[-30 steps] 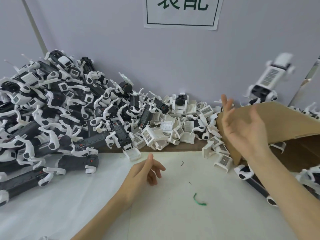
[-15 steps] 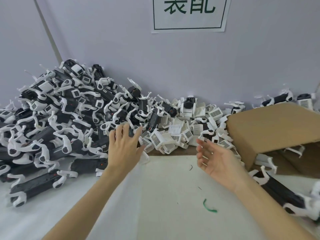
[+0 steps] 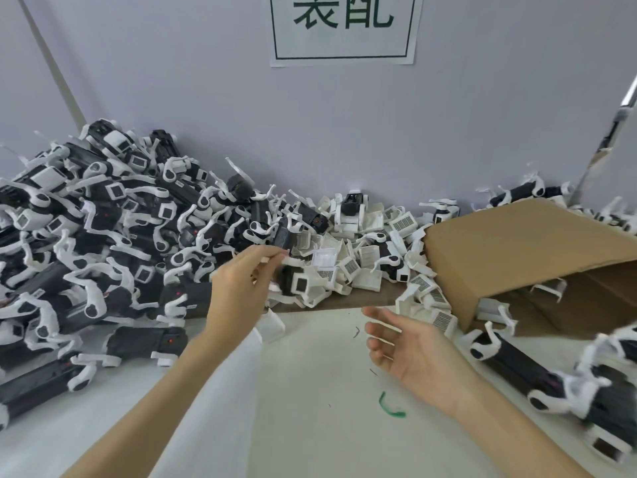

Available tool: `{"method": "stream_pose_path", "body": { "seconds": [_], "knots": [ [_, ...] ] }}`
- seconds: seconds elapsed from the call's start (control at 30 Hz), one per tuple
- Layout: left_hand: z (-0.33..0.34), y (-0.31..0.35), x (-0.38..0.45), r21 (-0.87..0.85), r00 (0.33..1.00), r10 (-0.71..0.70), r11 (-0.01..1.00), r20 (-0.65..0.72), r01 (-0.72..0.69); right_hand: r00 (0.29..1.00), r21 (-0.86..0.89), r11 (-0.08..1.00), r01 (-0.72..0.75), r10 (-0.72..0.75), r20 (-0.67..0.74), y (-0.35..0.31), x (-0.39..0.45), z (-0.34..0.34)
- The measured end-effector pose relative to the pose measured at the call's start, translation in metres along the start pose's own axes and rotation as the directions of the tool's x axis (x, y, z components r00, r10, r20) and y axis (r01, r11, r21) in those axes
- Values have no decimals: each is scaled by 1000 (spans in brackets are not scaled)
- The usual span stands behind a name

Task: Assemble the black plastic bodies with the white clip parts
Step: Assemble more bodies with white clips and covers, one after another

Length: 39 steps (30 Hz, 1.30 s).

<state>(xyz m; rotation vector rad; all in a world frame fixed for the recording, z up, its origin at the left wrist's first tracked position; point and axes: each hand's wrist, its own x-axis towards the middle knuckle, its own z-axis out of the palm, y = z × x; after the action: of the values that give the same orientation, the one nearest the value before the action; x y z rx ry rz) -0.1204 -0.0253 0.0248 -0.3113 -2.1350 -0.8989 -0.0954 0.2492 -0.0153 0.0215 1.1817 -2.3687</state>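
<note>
A big heap of black plastic bodies with white clips fitted fills the left of the table. Loose white clip parts lie piled against the wall in the middle. My left hand is raised at the heap's right edge and its fingers curl round a black body with white parts, lifted off the pile and blurred. My right hand hovers palm-up over the white table, fingers relaxed, holding nothing.
A tipped cardboard box lies at the right, with more white clips inside and at its mouth. More black bodies lie in front of it at the right. A green scrap lies on the white sheet. A paper sign hangs on the wall.
My left hand reached into the heap's edge and closed on a black body, lifting it. My right hand came back from the box, where it tossed a piece, and lowered over the table.
</note>
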Motion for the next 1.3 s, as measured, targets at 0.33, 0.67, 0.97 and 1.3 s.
{"method": "stream_pose_path", "body": {
  "seconds": [0.33, 0.67, 0.97, 1.3],
  "knots": [
    [5, 41, -73, -569, 912, -192, 730, 362, 379, 992, -122, 985, -123, 125, 9, 18, -7, 14],
    [11, 36, -77, -522, 828, -387, 646, 406, 558, 998, 65, 997, -44, 41, 57, 23, -7, 11],
    [26, 31, -93, -548, 753, -462, 517, 468, 658, 992, -72, 991, 116, -112, 59, 27, -12, 11],
    [27, 26, -94, -563, 802, -404, 573, 440, 596, 967, -227, 941, 249, -229, 111, 42, -5, 14]
  ]
}}
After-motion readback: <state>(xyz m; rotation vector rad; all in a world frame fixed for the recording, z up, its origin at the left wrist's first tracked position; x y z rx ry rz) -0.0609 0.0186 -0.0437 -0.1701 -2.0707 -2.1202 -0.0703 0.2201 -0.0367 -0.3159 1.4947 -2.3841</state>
